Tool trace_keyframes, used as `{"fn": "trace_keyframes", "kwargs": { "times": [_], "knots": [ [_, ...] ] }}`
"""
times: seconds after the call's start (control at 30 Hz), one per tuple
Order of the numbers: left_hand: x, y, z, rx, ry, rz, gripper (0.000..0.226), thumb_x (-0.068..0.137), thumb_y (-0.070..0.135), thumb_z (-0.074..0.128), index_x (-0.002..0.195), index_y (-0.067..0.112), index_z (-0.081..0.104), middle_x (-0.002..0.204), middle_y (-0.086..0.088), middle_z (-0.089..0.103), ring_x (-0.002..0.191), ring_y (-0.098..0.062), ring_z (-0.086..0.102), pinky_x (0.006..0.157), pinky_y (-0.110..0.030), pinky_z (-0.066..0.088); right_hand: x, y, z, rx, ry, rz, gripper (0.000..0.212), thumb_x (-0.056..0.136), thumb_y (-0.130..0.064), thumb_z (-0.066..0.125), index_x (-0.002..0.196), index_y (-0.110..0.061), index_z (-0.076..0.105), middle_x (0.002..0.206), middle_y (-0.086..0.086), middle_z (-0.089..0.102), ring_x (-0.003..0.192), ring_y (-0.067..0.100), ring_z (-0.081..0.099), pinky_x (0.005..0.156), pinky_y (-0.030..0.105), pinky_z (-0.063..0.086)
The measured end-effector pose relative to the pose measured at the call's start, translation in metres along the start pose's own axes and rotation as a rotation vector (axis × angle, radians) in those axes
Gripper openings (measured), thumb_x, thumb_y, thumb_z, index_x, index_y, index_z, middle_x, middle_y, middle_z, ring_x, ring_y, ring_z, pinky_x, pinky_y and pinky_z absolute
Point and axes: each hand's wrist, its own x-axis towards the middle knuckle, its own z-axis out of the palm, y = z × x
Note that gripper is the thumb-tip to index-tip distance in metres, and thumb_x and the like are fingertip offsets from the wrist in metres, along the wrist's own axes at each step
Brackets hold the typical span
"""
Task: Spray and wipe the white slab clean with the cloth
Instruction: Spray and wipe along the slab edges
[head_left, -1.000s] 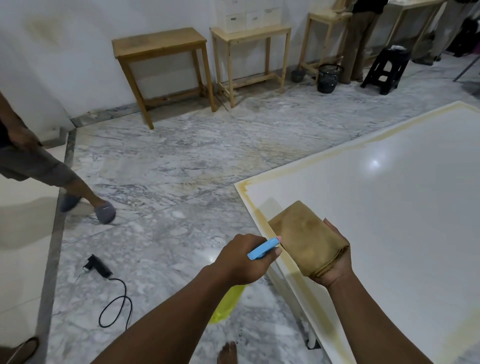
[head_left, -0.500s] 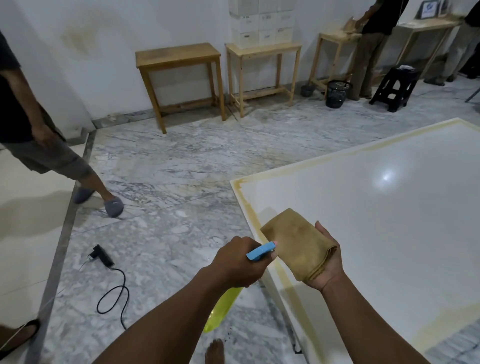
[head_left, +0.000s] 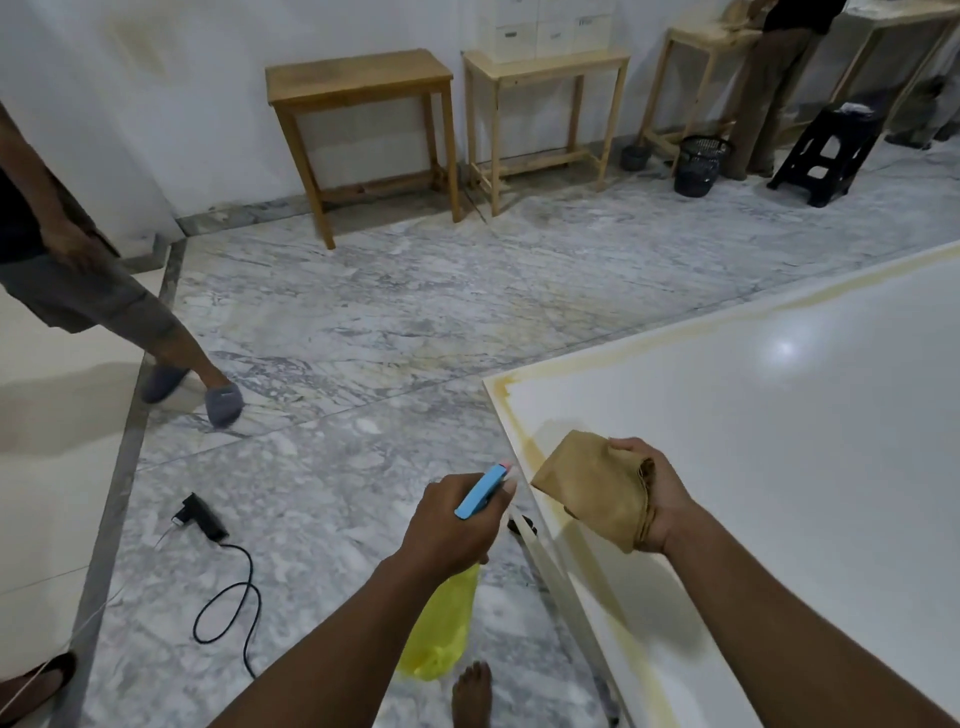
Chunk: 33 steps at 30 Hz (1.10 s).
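A large glossy white slab (head_left: 779, 441) with yellowish stained edges fills the right side, its near-left corner just ahead of my hands. My left hand (head_left: 447, 525) grips a spray bottle with a blue head (head_left: 480, 491) and a yellow body (head_left: 441, 629) hanging below the fist; the nozzle points toward the slab's left edge. My right hand (head_left: 652, 499) holds a folded tan cloth (head_left: 592, 486) above the slab's left edge, turned partly on its side, not touching the surface.
A black plug with a looped cable (head_left: 208, 519) lies on the marble floor at left. A person's slippered foot (head_left: 223, 402) is stepping at far left. Wooden tables (head_left: 363, 88) line the back wall, with a black bin (head_left: 698, 163) and black stool (head_left: 826, 156). My bare foot (head_left: 472, 691) shows below.
My right hand has rolled, tilting the cloth onto its side, with the fingers now over its top. The view shifted down and left. The person at left stepped forward.
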Motion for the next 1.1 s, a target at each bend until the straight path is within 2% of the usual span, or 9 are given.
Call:
{"fn": "trace_keyframes", "kwargs": {
  "times": [0.2, 0.27, 0.33, 0.4, 0.43, 0.53, 0.67, 0.83, 1.1],
  "knots": [
    [0.08, -0.053, -0.026, -0.018, -0.001, -0.049, 0.046, 0.102, 0.048, 0.065, 0.098, 0.003, 0.074, 0.081, -0.026, 0.073, 0.049, -0.028, 0.072, 0.057, -0.051, 0.065, 0.118, -0.085, 0.083, -0.579, 0.171, -0.293, 0.032, 0.091, -0.045, 0.052, 0.089, -0.017, 0.066, 0.079, 0.008, 0.065, 0.068, 0.024, 0.06, 0.069, 0.033, 0.048],
    [0.101, -0.067, -0.031, -0.01, 0.009, -0.052, 0.054, 0.1, 0.058, 0.063, 0.101, 0.004, 0.074, 0.074, -0.021, 0.069, 0.052, -0.033, 0.07, 0.058, -0.055, 0.063, 0.166, -0.086, 0.111, -0.861, 0.211, -0.548, 0.038, 0.091, -0.057, 0.046, 0.106, -0.029, 0.067, 0.095, 0.001, 0.07, 0.077, 0.023, 0.065, 0.08, 0.039, 0.054],
    [0.123, -0.085, -0.032, 0.011, 0.005, -0.045, 0.059, 0.095, 0.066, 0.058, 0.09, 0.009, 0.071, 0.067, -0.016, 0.06, 0.058, -0.039, 0.065, 0.06, -0.059, 0.062, 0.221, -0.067, 0.124, -1.331, 0.152, -0.696, 0.056, 0.091, -0.056, 0.04, 0.143, -0.039, 0.047, 0.135, 0.003, 0.062, 0.116, 0.027, 0.062, 0.105, 0.043, 0.047],
    [0.133, -0.097, -0.034, 0.026, 0.001, -0.029, 0.055, 0.095, 0.066, 0.058, 0.075, 0.014, 0.062, 0.063, -0.014, 0.057, 0.059, -0.041, 0.064, 0.059, -0.06, 0.061, 0.254, -0.033, 0.12, -1.907, 0.092, -0.697, 0.071, 0.096, -0.053, 0.036, 0.159, -0.025, 0.018, 0.165, 0.012, 0.022, 0.151, 0.032, 0.02, 0.123, 0.046, 0.017],
    [0.138, -0.103, -0.035, 0.028, -0.004, -0.027, 0.055, 0.095, 0.065, 0.059, 0.073, 0.014, 0.06, 0.063, -0.013, 0.058, 0.059, -0.04, 0.063, 0.058, -0.059, 0.061, 0.263, -0.021, 0.119, -1.997, 0.121, -0.674, 0.075, 0.097, -0.057, 0.032, 0.16, -0.023, 0.009, 0.168, 0.011, 0.006, 0.154, 0.032, 0.001, 0.124, 0.049, 0.005],
    [0.147, -0.112, -0.035, 0.017, -0.023, -0.019, 0.053, 0.096, 0.063, 0.06, 0.073, 0.015, 0.061, 0.063, -0.013, 0.058, 0.06, -0.04, 0.063, 0.057, -0.059, 0.061, 0.278, -0.015, 0.123, -1.908, 0.275, -0.79, 0.073, 0.095, -0.061, 0.016, 0.159, -0.026, 0.011, 0.169, 0.005, -0.003, 0.154, 0.027, -0.015, 0.123, 0.054, -0.004],
    [0.153, -0.117, -0.026, 0.02, -0.036, -0.007, 0.051, 0.097, 0.062, 0.06, 0.073, 0.017, 0.062, 0.063, -0.011, 0.059, 0.057, -0.036, 0.064, 0.056, -0.058, 0.061, 0.294, -0.02, 0.126, -2.034, 0.152, -0.923, 0.075, 0.095, -0.058, 0.004, 0.16, -0.019, 0.008, 0.169, 0.006, -0.003, 0.155, 0.024, -0.012, 0.124, 0.052, -0.005],
    [0.146, -0.12, -0.01, 0.014, -0.047, -0.007, 0.05, 0.096, 0.063, 0.06, 0.072, 0.019, 0.061, 0.063, -0.01, 0.057, 0.058, -0.039, 0.062, 0.055, -0.058, 0.061, 0.299, -0.007, 0.115, -2.065, 0.16, -0.942, 0.071, 0.098, -0.048, 0.009, 0.16, -0.013, 0.011, 0.169, 0.007, 0.009, 0.155, 0.025, 0.002, 0.124, 0.053, 0.002],
    [0.091, -0.117, 0.016, 0.023, -0.02, 0.022, 0.052, 0.096, 0.062, 0.061, 0.075, 0.015, 0.064, 0.063, -0.012, 0.055, 0.059, -0.041, 0.06, 0.055, -0.058, 0.06, 0.279, 0.004, 0.093, -2.025, 0.129, -0.976, 0.071, 0.096, -0.042, 0.012, 0.159, -0.012, 0.007, 0.169, 0.006, 0.005, 0.155, 0.023, 0.0, 0.125, 0.046, 0.0]
  ]
}}
